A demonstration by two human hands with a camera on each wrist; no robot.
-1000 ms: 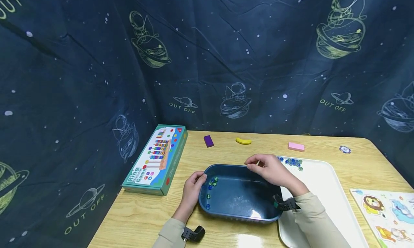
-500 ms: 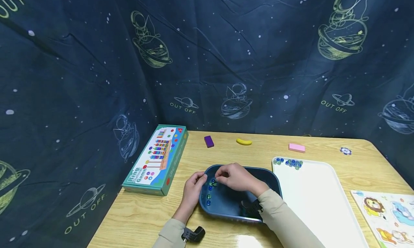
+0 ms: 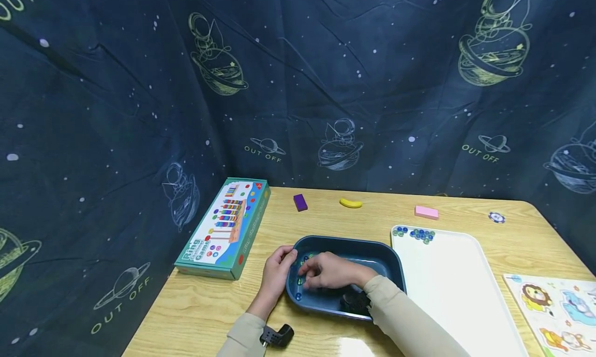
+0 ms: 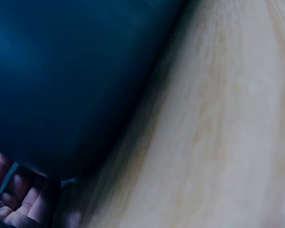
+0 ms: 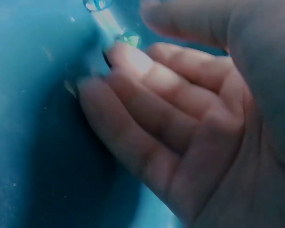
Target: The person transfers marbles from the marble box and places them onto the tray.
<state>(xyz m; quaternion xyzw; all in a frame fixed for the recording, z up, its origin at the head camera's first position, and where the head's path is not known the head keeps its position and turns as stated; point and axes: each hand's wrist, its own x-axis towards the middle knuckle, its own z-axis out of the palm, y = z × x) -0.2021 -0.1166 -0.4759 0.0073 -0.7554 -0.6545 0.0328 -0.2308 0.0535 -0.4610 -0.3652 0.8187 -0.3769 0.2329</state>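
Observation:
My left hand (image 3: 274, 273) grips the left rim of a dark blue plastic tub (image 3: 368, 241), thumb over the edge. In the left wrist view the tub's outer wall (image 4: 71, 85) fills the upper left, with curled fingers (image 4: 31, 197) below it. Inside the tub, my right hand (image 3: 331, 270) reaches low at the left end, fingers bent and thumb apart from them. A green marble (image 3: 300, 281) is right at its fingertips, and a blue marble (image 3: 298, 296) lies nearer the front. Other marbles there are partly hidden by the hand. The right wrist view shows a greenish marble (image 5: 131, 38) beyond the fingers.
A white tray (image 3: 456, 295) right of the tub carries several blue and green marbles (image 3: 421, 236) at its far edge. Behind are a purple block (image 3: 300, 203), toy banana (image 3: 351, 203), pink block (image 3: 426, 212) and poker chip (image 3: 496, 217). A game box (image 3: 225, 227) lies left, an animal puzzle (image 3: 554, 305) right.
My right hand has come from the tub's far right rim, over the tray's near corner, leftward into the tub, then lower toward the nearer marbles. My left hand has stayed on the rim.

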